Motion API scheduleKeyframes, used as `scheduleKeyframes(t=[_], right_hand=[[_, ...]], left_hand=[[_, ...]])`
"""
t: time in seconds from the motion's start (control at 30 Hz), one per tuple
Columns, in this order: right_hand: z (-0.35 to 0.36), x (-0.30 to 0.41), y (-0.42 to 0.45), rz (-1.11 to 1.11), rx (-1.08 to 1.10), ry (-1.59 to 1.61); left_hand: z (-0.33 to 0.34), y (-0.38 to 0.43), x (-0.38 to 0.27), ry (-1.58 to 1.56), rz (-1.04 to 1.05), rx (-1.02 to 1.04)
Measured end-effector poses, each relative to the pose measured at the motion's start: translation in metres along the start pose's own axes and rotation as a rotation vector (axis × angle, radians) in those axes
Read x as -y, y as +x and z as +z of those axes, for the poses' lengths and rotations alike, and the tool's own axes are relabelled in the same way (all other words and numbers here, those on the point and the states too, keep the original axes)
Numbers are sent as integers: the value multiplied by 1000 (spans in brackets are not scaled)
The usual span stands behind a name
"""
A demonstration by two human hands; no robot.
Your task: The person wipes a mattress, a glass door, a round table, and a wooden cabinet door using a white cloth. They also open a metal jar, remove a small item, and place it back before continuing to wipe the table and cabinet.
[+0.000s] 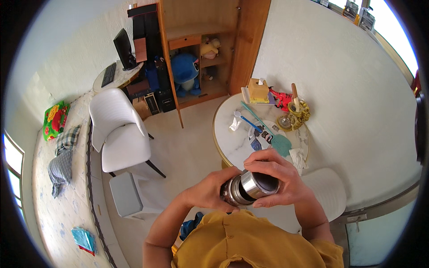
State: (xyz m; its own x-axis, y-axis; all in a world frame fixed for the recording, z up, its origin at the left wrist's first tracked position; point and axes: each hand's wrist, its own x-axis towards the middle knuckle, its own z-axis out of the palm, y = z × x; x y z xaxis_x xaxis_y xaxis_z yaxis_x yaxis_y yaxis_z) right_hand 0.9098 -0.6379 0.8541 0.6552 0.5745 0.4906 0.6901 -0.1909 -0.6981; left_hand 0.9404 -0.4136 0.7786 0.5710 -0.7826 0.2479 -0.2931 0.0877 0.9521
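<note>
My left hand (pixel 211 190) is wrapped around the body of a metal-necked flask (pixel 236 191), tilted in front of my chest. A shiny metal lid (pixel 252 186) with a dark end is gripped by my right hand (pixel 280 182). The lid sits askew over the flask's mouth, leaving a dark gap visible between them. Whether their rims touch cannot be made out. Just beyond my hands, a teal fly swatter (pixel 281 144) and a blue-handled brush or scoop (pixel 249 121) lie on the round marble-patterned table (pixel 224 129).
A tissue box (pixel 258 89), a red toy dinosaur (pixel 282 99) and a gold ornament (pixel 303 112) stand at the table's back. White chairs (pixel 125 147) and a grey-topped stool (pixel 124 195) are nearby. At left is a bed (pixel 63 214); an open wardrobe (pixel 218 80) holds plush toys.
</note>
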Motion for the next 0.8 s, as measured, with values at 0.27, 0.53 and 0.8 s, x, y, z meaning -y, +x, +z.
scheduleKeyframes(t=[0.27,0.53,0.8], right_hand=[[1,-21,-1,-70,99,-173],[21,-41,-19,108,-283,-395],[-26,-71,-43,240,-8,-55]], left_hand=[[4,14,24,-220,-129,45],[39,40,61,67,-20,-343],[52,60,93,-104,-87,-352]])
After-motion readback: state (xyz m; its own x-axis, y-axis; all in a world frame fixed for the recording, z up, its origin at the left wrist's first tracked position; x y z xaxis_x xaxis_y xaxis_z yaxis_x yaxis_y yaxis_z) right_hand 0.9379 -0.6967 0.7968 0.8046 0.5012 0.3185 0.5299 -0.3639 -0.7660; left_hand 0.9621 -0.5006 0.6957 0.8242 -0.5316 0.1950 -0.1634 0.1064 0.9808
